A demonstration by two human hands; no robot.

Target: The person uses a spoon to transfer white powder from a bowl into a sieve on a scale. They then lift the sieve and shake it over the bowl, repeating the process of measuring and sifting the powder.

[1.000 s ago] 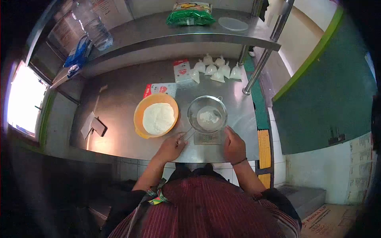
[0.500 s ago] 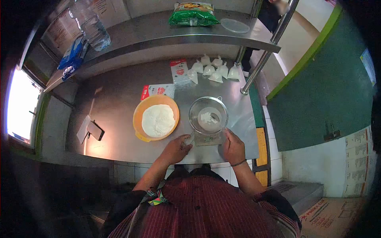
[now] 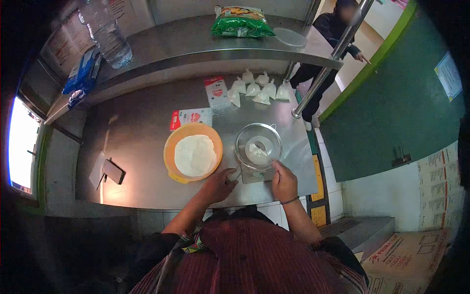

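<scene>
A round wire-mesh sieve sits above the scale on the steel table, with some white powder in its middle. My left hand is at its lower left, fingers curled around what looks like the end of its thin handle. On the lower right, my right hand is closed, its fingertips at the rim. Part of the kitchen scale shows beneath the sieve, between my hands. A yellow-orange bowl with a heap of white powder stands beyond my left hand.
Several knotted bags of white powder stand at the back, near two red-and-white packs. A propped phone is on the left. The shelf overhead holds a green bag and a clear bottle. Another person stands beyond the post.
My view has shifted slightly. The other person has come further into view at the upper right, one arm extended. My hands keep nearly the same places by the sieve.
</scene>
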